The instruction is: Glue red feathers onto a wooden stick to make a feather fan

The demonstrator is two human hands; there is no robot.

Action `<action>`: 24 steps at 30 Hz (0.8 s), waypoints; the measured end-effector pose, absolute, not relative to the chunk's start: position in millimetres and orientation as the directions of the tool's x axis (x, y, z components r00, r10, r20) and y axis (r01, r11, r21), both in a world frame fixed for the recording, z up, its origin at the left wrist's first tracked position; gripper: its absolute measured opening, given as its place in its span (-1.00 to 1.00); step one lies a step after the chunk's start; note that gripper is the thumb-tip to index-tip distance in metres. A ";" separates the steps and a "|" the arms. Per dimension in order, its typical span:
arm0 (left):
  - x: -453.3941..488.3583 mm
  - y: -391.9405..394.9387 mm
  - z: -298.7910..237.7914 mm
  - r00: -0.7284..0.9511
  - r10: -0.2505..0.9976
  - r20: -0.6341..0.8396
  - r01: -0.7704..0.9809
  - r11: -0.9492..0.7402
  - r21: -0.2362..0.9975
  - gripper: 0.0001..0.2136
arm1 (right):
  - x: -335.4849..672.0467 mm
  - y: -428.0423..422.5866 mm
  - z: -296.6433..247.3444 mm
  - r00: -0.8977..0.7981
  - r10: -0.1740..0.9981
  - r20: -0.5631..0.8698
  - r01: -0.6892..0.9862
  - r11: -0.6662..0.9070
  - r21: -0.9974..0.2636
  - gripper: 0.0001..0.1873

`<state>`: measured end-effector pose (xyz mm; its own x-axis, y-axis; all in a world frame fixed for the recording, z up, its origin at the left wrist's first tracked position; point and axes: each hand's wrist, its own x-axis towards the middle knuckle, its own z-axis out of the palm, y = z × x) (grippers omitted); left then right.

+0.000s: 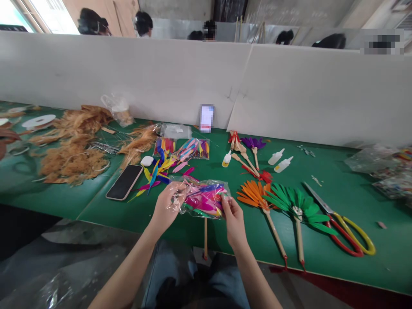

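Note:
Between my two hands is a clear plastic bag of coloured feathers, mostly magenta with some blue, pink, yellow and green. My left hand is closed on the bag's crumpled left end. The fingers of my right hand pinch its right edge. Below the bag a wooden stick reaches over the table's front edge; its upper end is hidden. Loose feathers lie left of the bag, beside more packed feathers. An orange feather fan and a green feather fan rest to the right of my right hand.
Scissors with red and yellow handles lie at right. Small glue bottles, a purple feather fan and a phone are on the green table. Brown fibre spreads at left, near another person's hand. A white partition stands behind.

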<state>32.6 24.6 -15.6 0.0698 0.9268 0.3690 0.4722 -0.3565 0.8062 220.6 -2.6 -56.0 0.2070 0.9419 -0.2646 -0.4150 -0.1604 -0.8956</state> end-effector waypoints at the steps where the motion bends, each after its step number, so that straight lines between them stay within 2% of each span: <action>1: 34.1 24.4 -15.0 0.057 0.915 0.400 0.482 -0.376 0.791 -0.91 | 220.1 -3.2 -55.0 0.167 0.942 -0.291 -0.443 -0.192 -0.876 -0.59; 4: 39.0 24.3 -14.0 0.069 0.881 0.467 0.518 -0.432 0.738 -0.93 | 217.3 -6.4 -51.8 0.026 0.938 -0.345 -0.494 -0.288 -0.820 -0.49; 7: 42.3 24.3 -13.4 0.127 0.878 0.462 0.541 -0.452 0.710 -0.91 | 214.0 -9.0 -50.6 -0.032 0.929 -0.368 -0.513 -0.332 -0.792 -0.44; 12: 40.2 22.2 -12.4 0.080 0.885 0.459 0.563 -0.420 0.712 -0.90 | 213.8 -8.7 -52.8 -0.003 0.931 -0.364 -0.522 -0.312 -0.794 -0.62; 18: 37.3 21.5 -13.8 0.030 0.895 0.445 0.598 -0.372 0.709 -0.89 | 215.4 -8.7 -53.5 0.015 0.918 -0.396 -0.576 -0.316 -0.754 -0.58; 24: 45.9 22.5 -12.6 0.093 0.909 0.407 0.488 -0.398 0.777 -0.90 | 211.7 -6.9 -56.5 0.043 0.907 -0.419 -0.642 -0.296 -0.707 -0.59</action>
<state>45.9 22.5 -12.6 0.0930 0.9089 0.4065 0.4876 -0.3976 0.7773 211.7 -6.9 -56.5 0.0433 0.9068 -0.4193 -0.6424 -0.2961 -0.7068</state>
